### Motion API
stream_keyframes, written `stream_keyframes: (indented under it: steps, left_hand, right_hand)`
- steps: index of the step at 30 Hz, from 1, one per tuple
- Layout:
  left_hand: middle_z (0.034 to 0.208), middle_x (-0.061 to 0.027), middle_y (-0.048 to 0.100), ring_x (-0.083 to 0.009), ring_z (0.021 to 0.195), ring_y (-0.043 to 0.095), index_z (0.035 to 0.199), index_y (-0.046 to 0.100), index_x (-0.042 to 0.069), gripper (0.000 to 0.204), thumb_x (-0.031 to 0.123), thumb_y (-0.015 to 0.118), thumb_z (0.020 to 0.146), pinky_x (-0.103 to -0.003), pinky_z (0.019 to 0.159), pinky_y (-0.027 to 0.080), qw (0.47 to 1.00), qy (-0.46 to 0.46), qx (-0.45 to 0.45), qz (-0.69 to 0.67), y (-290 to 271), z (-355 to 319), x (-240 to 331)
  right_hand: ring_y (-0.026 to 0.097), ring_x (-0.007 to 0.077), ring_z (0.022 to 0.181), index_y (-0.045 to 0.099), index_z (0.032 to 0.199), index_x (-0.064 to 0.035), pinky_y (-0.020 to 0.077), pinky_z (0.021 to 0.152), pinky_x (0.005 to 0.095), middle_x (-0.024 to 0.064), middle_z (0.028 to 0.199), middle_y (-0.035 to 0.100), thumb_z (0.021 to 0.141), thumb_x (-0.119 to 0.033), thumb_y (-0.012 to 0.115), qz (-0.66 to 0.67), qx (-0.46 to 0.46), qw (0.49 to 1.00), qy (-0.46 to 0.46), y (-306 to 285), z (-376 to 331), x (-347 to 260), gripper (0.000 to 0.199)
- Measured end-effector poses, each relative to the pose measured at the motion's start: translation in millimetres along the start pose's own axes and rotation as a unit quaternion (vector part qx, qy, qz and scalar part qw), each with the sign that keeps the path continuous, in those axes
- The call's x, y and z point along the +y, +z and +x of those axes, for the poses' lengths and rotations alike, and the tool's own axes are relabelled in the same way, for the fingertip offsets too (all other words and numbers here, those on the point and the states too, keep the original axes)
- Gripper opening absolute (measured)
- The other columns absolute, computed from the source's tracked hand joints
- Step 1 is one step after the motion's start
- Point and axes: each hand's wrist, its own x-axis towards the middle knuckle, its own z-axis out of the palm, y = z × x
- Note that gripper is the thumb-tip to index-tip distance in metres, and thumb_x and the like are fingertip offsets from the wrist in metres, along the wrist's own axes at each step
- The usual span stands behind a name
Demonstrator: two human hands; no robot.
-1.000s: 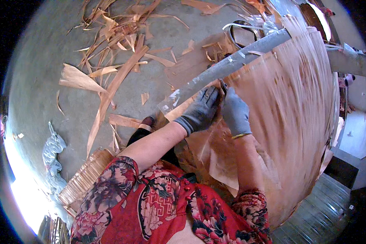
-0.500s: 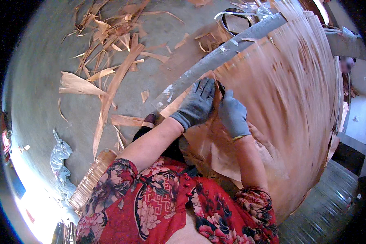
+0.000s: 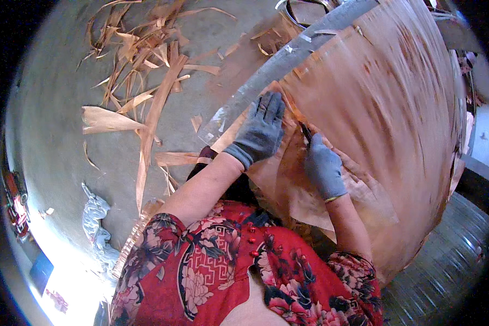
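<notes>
Veneer sheet (image 3: 396, 125), thin, reddish-brown, grain running lengthwise; lies across the work surface at the right of the view and droops over its near edge, in front of the person. Straightedge (image 3: 288, 60), long, grey metal, laid along the sheet's left edge, running from upper right down toward the hands.

Step in hand, as judged: trimming the sheet's edge against the straightedge. Next move would call for firm downward pressure on the guide and a steady draw of the blade along it.

Left hand (image 3: 261, 130), grey glove, fingers spread flat and apart, palm pressing on the sheet just beside the lower end of the straightedge; forearm bare, reaching up from the lower edge of the view. Right hand (image 3: 323, 168), grey glove, curled closed around a small dark knife (image 3: 305, 132), its tip touching the veneer just right of the left hand; wrist bent inward.

Surroundings: veneer offcuts (image 3: 146, 81), long strips and curls, scattered on the grey concrete floor (image 3: 49, 108) to the left; crumpled pale rag (image 3: 95, 209) on the floor at lower left. Person's sleeve: red, floral print.
</notes>
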Motion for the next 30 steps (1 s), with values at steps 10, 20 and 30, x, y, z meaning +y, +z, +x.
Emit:
stream_keyframes:
  steps: [10, 20, 30]
  left_hand:
    - [0.129, -0.0266, 0.037, -0.0433, 0.119, 0.037, 0.122, 0.053, 0.023, 0.04, 0.03, 0.056, 0.083, -0.054, 0.099, 0.028, 0.999, 0.005, 0.03, -0.031, -2, 7, 4]
    - [0.129, -0.0241, 0.037, -0.0416, 0.118, 0.038, 0.122, 0.053, 0.022, 0.043, 0.03, 0.058, 0.08, -0.053, 0.097, 0.031, 0.999, 0.022, 0.028, 0.026, -6, 9, 6]
    - [0.13, -0.0219, 0.037, -0.0386, 0.121, 0.036, 0.125, 0.051, 0.025, 0.049, 0.029, 0.059, 0.076, -0.052, 0.099, 0.03, 0.999, 0.017, 0.003, 0.049, -6, 11, 7]
  right_hand:
    - [0.064, 0.0228, 0.057, 0.048, 0.115, -0.0098, 0.0482, 0.045, 0.0363, 0.0114, 0.075, 0.063, 0.085, -0.012, 0.048, -0.093, 0.09, 0.987, -0.097, -3, 0, 13, 0.03]
    - [0.065, 0.0302, 0.062, 0.049, 0.092, -0.0023, 0.051, 0.048, 0.0409, 0.0174, 0.071, 0.064, 0.082, -0.01, 0.048, -0.043, 0.021, 0.998, -0.033, 18, 3, 14, 0.013]
    - [0.065, 0.0298, 0.058, 0.048, 0.087, -0.0036, 0.0515, 0.046, 0.0401, 0.0175, 0.066, 0.063, 0.082, -0.009, 0.048, -0.075, 0.028, 0.995, -0.051, 32, -23, 39, 0.007]
